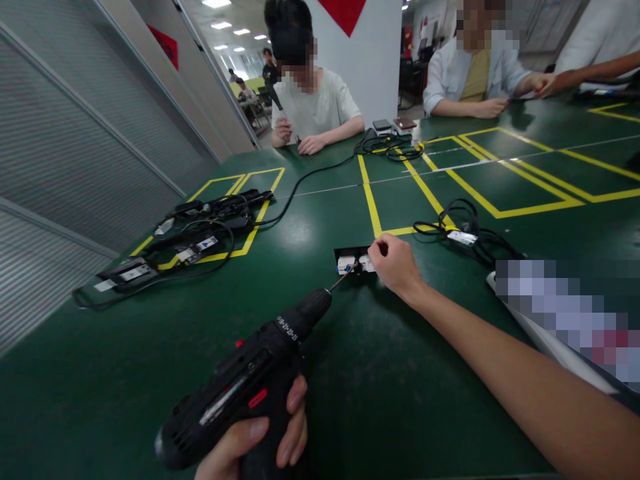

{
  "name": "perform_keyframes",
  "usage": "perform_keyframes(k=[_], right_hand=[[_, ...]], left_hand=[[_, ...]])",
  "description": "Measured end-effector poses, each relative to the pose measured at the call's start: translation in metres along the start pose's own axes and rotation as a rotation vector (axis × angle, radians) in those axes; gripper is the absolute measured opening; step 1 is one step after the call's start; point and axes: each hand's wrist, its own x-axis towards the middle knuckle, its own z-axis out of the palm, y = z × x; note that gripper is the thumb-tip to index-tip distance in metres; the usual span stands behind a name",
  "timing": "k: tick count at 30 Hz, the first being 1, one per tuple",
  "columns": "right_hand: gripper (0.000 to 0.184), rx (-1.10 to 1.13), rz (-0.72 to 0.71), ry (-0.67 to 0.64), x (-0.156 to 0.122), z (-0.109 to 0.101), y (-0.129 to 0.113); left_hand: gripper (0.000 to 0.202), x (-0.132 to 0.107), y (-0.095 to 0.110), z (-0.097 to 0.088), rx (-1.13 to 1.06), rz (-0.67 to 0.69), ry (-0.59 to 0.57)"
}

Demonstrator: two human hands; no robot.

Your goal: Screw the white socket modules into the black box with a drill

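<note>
My left hand (273,433) is wrapped round the grip of a black cordless drill (260,357) with red accents. Its long thin bit points away to the upper right, and the tip meets the middle of a small black casing (339,253). White blocks (346,265) and a bit of blue show in this casing, which lies on the green table. At the casing's right end, my right hand (397,263) is closed with curled fingers and steadies it. The fingers cover that end, so the exact hold is partly hidden.
Black labelled devices with cables (195,237) lie at the left on the green table (310,220). A coiled black cable (463,223) is beyond my right hand. Yellow tape marks outlines. At the right edge is a blurred-out flat object (565,320). People sit across the table.
</note>
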Motion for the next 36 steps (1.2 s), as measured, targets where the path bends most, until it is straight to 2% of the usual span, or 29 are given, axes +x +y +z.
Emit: perform_keyframes(k=[24,30,36], right_hand=[[0.021,0.001,0.004,-0.014,-0.0012,-0.0019,-0.0018],[0.021,-0.003,0.004,-0.011,-0.0004,-0.0010,-0.0011],[0.022,-0.005,-0.013,-0.007,-0.0012,-0.0009,0.0000]], left_hand=[[0.033,-0.0001,0.0000,0.0036,-0.038,-0.001,0.052],[0.026,-0.0003,0.0003,0.0021,-0.031,-0.019,0.021],[0.033,0.0000,0.0011,0.0025,-0.022,-0.001,0.029]])
